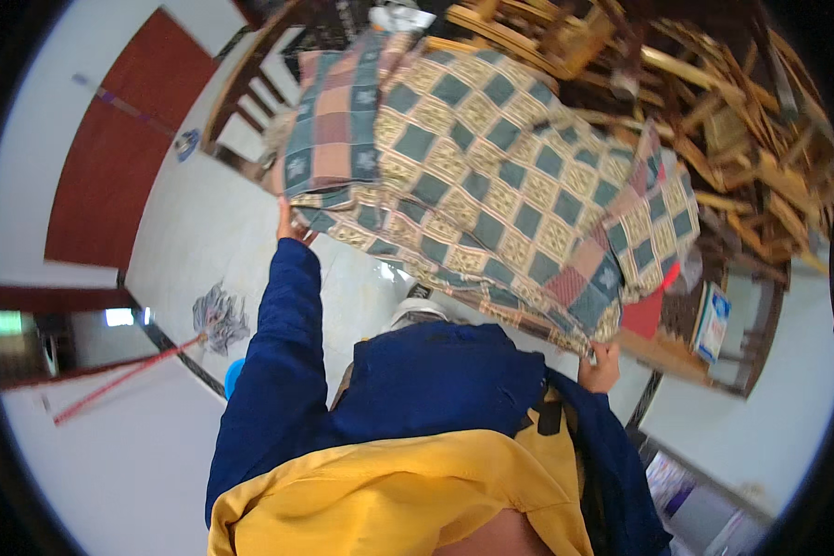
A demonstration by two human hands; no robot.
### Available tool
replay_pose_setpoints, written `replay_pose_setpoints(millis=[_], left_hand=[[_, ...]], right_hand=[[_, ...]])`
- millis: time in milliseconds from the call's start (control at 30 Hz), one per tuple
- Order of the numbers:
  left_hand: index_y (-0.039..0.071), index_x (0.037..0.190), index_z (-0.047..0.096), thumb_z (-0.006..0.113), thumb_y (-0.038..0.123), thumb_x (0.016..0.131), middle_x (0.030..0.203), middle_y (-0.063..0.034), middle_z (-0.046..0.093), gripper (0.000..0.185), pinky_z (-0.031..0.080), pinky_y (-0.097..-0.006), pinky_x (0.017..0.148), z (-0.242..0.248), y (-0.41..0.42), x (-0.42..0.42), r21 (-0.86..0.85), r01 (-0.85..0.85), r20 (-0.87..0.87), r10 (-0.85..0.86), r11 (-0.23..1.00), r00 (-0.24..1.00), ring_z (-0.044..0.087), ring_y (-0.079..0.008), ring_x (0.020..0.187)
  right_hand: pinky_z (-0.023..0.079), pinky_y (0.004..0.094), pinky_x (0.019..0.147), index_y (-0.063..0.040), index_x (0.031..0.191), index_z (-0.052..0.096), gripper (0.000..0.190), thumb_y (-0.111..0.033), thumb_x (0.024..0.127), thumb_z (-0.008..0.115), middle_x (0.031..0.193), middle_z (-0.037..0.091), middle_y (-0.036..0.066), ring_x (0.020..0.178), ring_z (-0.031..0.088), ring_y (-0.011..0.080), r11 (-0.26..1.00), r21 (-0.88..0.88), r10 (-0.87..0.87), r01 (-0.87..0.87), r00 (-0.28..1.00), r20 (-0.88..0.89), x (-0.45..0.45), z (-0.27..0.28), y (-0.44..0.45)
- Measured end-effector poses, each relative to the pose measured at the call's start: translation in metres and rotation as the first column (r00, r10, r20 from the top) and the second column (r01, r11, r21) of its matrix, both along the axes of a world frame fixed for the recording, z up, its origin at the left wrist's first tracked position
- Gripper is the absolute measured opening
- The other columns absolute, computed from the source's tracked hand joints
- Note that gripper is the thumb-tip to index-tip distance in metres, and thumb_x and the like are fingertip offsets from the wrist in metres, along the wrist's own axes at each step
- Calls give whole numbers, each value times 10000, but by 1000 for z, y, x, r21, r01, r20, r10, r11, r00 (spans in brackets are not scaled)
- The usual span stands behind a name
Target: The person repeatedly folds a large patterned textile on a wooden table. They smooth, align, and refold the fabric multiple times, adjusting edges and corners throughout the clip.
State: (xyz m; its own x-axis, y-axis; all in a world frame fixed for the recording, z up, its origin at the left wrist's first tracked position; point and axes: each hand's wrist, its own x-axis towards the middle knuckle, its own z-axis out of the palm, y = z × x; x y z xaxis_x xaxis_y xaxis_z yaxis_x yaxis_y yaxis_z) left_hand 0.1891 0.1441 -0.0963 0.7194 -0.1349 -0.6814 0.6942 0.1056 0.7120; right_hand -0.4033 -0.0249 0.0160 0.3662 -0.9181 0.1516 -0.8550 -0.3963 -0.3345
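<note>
A quilt-like cloth (486, 167) with green and cream checks and pinkish border bands lies spread over a wooden bench. It is wrinkled, with its right end folded over. At the bench's left end a green and pink checked pillow (333, 121) rests on the cloth. My left hand (292, 224) grips the cloth's near left edge, just below the pillow, with part of the fingers hidden under the fabric. Between the fingers of my right hand (600, 368) is the cloth's near right corner, pulled towards me.
Wooden pieces, seemingly stacked chairs (730, 132), crowd behind the bench. Its slatted armrest (254, 101) rises at left. On its right end lies a blue and white packet (713, 323), beside something red (643, 313). A mop (219, 316) with a red handle leans on the left.
</note>
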Motion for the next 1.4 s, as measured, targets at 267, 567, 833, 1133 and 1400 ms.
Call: replay_pose_setpoints(millis=[267,567,833,1133,1400], left_hand=[[-42,962,546,641,113,748,915,-135,614,281,520,-399,702,-32,7,61,-242,180,158,-144,954,977,609,-268,822],[61,963,583,599,222,796,871,-55,634,232,506,-370,745,-25,8,57,-295,304,89,-291,906,953,605,-219,825],[67,958,582,596,191,768,865,-56,642,227,525,-356,679,-35,22,112,-237,413,99,-401,879,911,622,-214,770],[59,930,578,600,213,762,818,-83,639,229,516,-407,552,-21,4,95,-159,262,109,-247,952,963,616,-248,653],[2,1021,511,662,288,727,856,-144,554,437,450,-398,597,56,-35,47,752,-467,649,-643,464,407,548,-288,707]], right_hand=[[522,340,560,-36,1112,484,318,-50,795,457,792,618,147,626,614,224,593,799,-732,105,485,479,12,-46,11],[495,356,601,-3,948,529,205,-72,759,562,818,588,101,706,595,219,418,902,-908,108,95,409,26,-83,11],[435,246,653,-57,861,415,309,94,648,580,827,474,22,770,497,107,982,157,-179,100,273,945,58,66,-61],[474,332,600,8,947,491,283,83,686,569,871,566,98,734,584,204,471,879,-815,69,-349,464,6,-64,32],[482,332,716,46,1011,492,311,22,724,607,948,561,131,850,572,218,442,826,-853,-349,-448,267,22,-118,47]])
